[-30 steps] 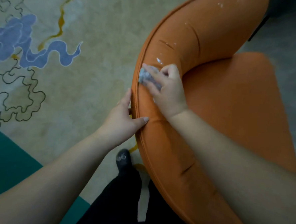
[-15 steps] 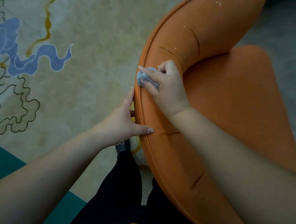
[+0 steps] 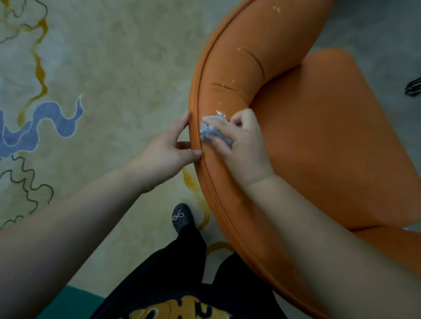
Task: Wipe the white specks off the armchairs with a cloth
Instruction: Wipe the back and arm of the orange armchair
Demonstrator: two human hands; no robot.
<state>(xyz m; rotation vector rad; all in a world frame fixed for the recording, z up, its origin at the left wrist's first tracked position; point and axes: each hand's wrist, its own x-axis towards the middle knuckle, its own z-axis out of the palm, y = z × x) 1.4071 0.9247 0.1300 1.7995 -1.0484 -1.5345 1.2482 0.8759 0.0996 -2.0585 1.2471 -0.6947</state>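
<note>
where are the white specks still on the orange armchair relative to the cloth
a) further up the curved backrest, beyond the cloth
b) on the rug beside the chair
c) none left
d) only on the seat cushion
a: white specks dot the armchair backrest beyond the cloth held by the right hand.

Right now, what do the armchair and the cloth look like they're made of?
Armchair: likely matte woven upholstery over padding; no shine, soft creases, a piped seam along the rim. Cloth: a soft grey rag, possibly microfibre; it bunches into fuzzy folds under the right hand.
</note>
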